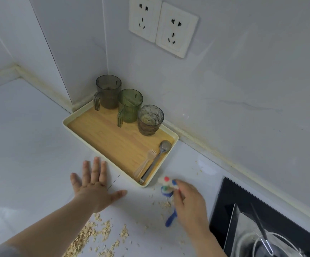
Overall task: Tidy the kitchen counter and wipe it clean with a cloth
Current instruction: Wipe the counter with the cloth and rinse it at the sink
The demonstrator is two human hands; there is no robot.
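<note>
- right hand (189,203) is closed around a blue-handled utensil (170,218), just off the tray's (174,140) near corner.
- left hand (94,188) is spread flat, empty, on the counter (30,145).
- oat flakes (87,236) are scattered near both hands.

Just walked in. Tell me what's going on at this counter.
A person is tidying a white counter scattered with oat flakes. The right hand grips a small blue-handled utensil with a colourful end near the corner of a wood-bottomed tray. The left hand is spread flat, empty, beside the tray. The tray holds three cups, a spoon and a plastic fork. Nothing is wiped yet.
</note>
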